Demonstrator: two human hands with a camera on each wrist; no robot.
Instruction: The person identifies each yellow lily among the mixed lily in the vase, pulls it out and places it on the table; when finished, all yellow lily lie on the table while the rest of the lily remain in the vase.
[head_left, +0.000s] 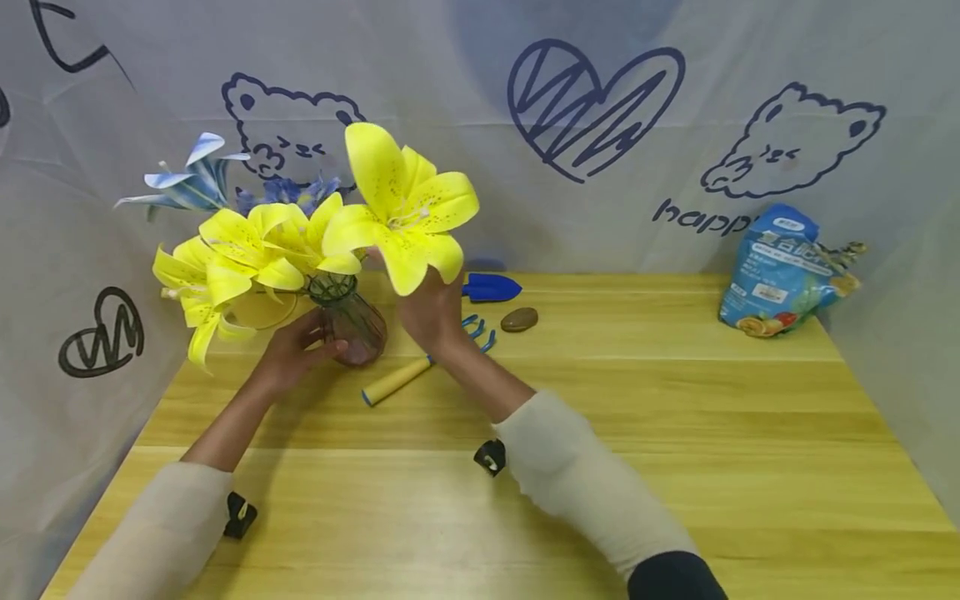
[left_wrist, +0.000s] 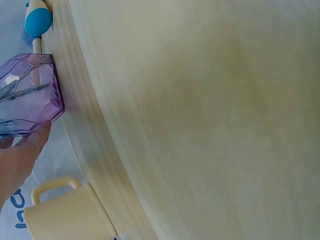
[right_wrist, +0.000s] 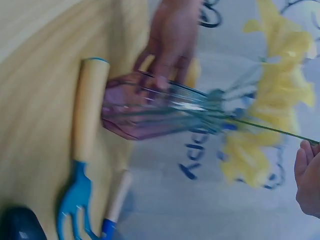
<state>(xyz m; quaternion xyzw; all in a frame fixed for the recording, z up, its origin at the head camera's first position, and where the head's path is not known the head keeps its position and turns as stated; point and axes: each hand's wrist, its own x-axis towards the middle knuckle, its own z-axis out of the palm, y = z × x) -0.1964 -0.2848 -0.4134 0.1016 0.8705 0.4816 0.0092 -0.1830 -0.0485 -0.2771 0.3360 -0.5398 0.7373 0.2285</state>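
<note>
A translucent purple-pink glass vase (head_left: 360,332) with a greenish neck holds several yellow and blue artificial flowers. My left hand (head_left: 296,350) grips its side, thumb in front; in the left wrist view the fingertips touch the faceted glass (left_wrist: 37,100). Above and right of the vase mouth, my right hand (head_left: 435,312) pinches the stem of a large yellow lily (head_left: 408,217). In the right wrist view that thin green stem (right_wrist: 270,128) runs from the vase's neck to the right fingers (right_wrist: 302,162). The bloom partly covers the right hand in the head view.
A yellow-handled hand rake (head_left: 397,382) lies right of the vase, its blue tines partly behind my right wrist. Beyond it are a blue trowel (head_left: 491,287) and a brown stone (head_left: 519,319). A yellow mug (left_wrist: 70,212) stands near the vase. A blue bag (head_left: 776,279) stands far right.
</note>
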